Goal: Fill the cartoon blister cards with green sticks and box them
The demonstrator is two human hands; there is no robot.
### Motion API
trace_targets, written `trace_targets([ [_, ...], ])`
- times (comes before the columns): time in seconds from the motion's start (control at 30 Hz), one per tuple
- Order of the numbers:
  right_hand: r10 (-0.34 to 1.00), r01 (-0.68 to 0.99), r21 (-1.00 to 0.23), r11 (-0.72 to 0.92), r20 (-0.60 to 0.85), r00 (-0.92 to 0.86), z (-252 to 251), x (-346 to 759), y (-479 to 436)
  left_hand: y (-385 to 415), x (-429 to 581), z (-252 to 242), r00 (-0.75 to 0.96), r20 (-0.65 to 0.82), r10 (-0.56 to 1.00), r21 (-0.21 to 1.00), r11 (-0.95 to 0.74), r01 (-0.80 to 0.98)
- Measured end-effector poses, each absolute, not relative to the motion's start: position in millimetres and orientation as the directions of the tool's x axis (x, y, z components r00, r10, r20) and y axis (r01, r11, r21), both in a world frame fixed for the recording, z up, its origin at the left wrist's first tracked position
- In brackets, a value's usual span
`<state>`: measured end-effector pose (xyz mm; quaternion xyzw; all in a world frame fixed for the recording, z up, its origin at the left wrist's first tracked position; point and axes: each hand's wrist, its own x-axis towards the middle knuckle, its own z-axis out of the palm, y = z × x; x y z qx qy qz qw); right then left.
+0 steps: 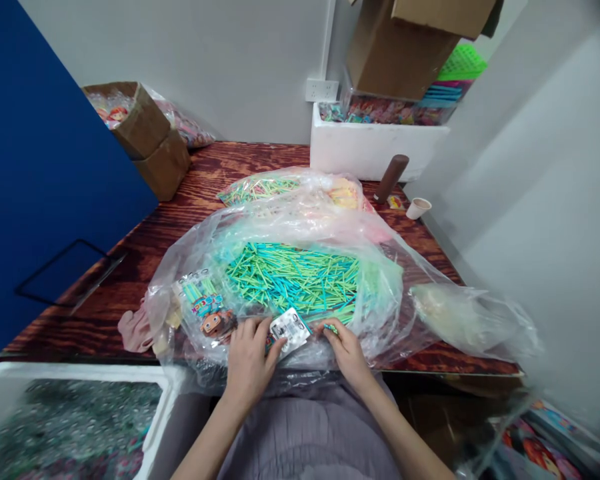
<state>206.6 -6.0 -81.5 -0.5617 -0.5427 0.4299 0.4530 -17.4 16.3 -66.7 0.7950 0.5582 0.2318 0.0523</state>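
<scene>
A clear plastic bag point(180, 243) lies wide open on the table, holding a heap of thin green and blue sticks point(295, 277). At its front edge my left hand point(250, 353) is closed on a small printed packet point(291, 329), its white back with black print facing up. To the right, my right hand point(347, 350) pinches a small bunch of green and blue sticks point(331, 328), close to the packet's edge. Left of my left hand lie printed packets point(205, 303) with a brown cartoon figure; the lower part is partly covered by my fingers.
A white foam box point(167, 393) of shiny wrapped pieces stands front left. Behind the heap lies another bag of sticks point(265, 190). A brown bottle point(393, 179), a paper cup point(419, 208), and a clear bag point(460, 313) sit right. Cartons point(160, 160) stand back left.
</scene>
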Motion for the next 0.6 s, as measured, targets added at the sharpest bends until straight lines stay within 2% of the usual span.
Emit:
trace_targets([
  [0.1, 0.999, 0.218, -0.976, 0.005, 0.014, 0.042, -81.7, 206.9, -6.4, 19.2, -16.5, -67.5, 0.251, 0.293, 0.922, 0.374, -0.353, 0.858],
  [0.33, 0.999, 0.214, -0.977, 0.0, 0.009, 0.043, -81.9, 207.3, -5.9, 36.8, -14.3, -59.3, 0.191, 0.248, 0.95, 0.568, -0.303, 0.765],
  [0.43, 0.999, 0.216, -0.976, 0.004, 0.013, 0.04, -81.8, 206.9, -6.0, 39.7, -16.0, -56.4, 0.229, 0.25, 0.941, 0.579, -0.335, 0.743],
  [0.6, 0.999, 0.217, -0.976, 0.001, 0.012, 0.051, -81.5, 205.4, -6.6, 39.8, -20.8, -59.3, 0.288, 0.314, 0.905, 0.532, -0.419, 0.736],
])
